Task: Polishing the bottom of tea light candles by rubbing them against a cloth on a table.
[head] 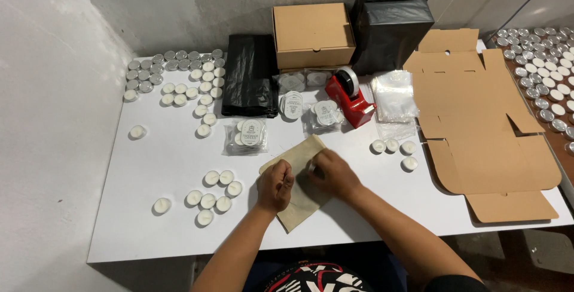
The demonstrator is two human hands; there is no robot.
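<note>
Your left hand (275, 185) and right hand (335, 174) pinch a flat beige cloth pouch (297, 199); right fingers also grip a tealight. Loose white tealight candles (210, 195) just left, red tape dispenser (348, 97) beyond.

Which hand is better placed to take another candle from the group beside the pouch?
Probably the left hand: that candle group lies directly to its left, while the right hand rests on the pouch.
</note>
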